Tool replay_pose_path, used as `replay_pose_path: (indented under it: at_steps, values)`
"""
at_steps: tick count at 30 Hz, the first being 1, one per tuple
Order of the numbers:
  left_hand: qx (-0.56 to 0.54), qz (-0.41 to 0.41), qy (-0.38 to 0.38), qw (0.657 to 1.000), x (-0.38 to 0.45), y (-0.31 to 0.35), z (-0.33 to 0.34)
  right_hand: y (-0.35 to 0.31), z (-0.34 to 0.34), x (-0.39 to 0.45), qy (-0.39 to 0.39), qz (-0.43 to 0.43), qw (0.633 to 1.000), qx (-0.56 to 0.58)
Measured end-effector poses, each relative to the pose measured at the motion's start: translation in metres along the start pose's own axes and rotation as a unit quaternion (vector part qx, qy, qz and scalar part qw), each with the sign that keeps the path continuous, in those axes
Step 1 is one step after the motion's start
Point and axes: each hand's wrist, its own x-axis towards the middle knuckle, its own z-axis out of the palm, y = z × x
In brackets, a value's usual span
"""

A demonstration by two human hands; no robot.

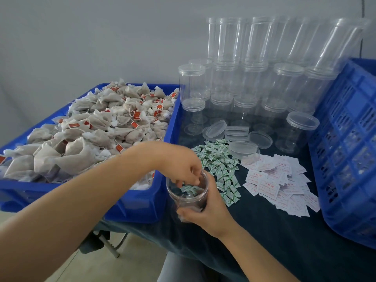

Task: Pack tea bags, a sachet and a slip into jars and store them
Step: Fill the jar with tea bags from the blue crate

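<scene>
Both forearms are bare from the fingers back to the frame edge, with no sleeve showing. The left hand (179, 163) and the right hand (205, 212) wear no gloves, rings or watch. Grey trousers show at the lower edge.

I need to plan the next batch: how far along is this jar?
Early. Done: the jar is open, gripped by the right hand. In hand: the left hand reaches into its mouth, where a green-and-white sachet shows. Left: no tea bags or slip visible inside, the lid is off, and it is not stored.
</scene>
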Motion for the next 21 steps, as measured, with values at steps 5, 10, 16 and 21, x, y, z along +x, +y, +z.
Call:
replay_pose_path:
  at_steps: [5,10,16,21]
  values:
    - [-0.056,-0.018,0.242,0.968,-0.004,-0.046,-0.012,0.001,0.001,-0.001,0.013,0.006,0.999,-0.032]
    - [-0.027,-0.133,0.387,0.912,0.014,-0.093,0.000,0.003,0.000,0.000,0.010,0.014,0.999,-0.033]
    - [0.077,-0.251,0.360,0.895,0.026,-0.125,0.019,0.003,0.000,-0.001,0.007,0.022,0.999,-0.042]
    - [0.139,-0.294,0.356,0.876,0.028,-0.136,0.025,0.003,0.000,-0.002,0.007,0.023,0.999,-0.042]
